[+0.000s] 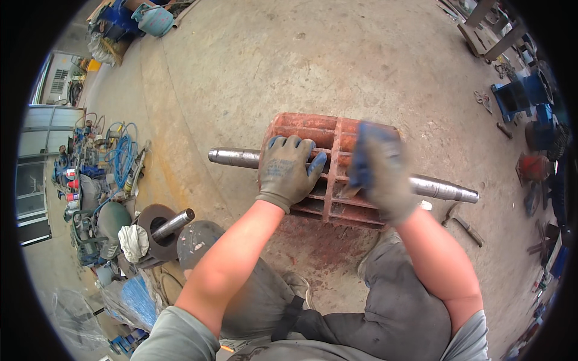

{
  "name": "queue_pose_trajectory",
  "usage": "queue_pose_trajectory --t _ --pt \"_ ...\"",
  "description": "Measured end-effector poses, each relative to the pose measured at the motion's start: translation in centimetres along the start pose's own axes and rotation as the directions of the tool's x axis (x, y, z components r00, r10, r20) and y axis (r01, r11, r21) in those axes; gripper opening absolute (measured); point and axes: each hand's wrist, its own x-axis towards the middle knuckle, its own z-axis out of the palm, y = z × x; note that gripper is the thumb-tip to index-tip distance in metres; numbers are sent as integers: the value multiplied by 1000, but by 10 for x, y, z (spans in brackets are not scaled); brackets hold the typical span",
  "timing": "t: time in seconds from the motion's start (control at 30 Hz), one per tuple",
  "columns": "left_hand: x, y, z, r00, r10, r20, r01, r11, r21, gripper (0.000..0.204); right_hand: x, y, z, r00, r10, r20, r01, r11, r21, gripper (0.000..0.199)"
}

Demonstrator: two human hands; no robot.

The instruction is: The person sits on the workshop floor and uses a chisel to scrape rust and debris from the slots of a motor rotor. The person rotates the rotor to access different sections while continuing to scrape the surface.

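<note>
A rust-red slatted metal drum point(331, 180) lies crosswise on the floor before me, with a bare steel shaft point(442, 188) sticking out at both ends. Its long bars have open gaps between them, and a rib crosses the middle. My left hand point(288, 169), in a grey glove with blue fingertips, rests on the drum's left part, fingers spread and thumb apart. Over the right part is my right hand point(385, 171), gloved and smeared by motion. Blue shows at its fingers; whether that is only the glove or something held, I cannot tell.
A hammer point(466, 230) lies on the floor right of the drum. At my left stand a thick metal cylinder with a shaft point(171, 225), a white cloth bundle point(133, 242) and coiled blue hose point(125, 159). A teal gas cylinder point(153, 20) is far left; blue machinery point(522, 93) stands right.
</note>
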Motion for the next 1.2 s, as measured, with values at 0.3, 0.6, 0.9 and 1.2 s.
queue_pose_trajectory --t 0.3,0.6,0.9,1.2 --pt "0 1 0 1000 -14 4 14 1000 1 31 -5 7 -7 975 -220 -16 217 948 232 40" --pt "0 1 0 999 -2 -32 2 1000 -7 36 -2 -6 -3 977 -208 -35 208 921 329 35" --pt "-1 0 -1 999 4 -35 -5 999 -39 33 -5 23 -9 988 -154 28 141 955 259 37" --pt "1 0 -2 999 14 -49 -14 1000 -7 37 -2 16 -2 979 -119 163 100 987 125 36"
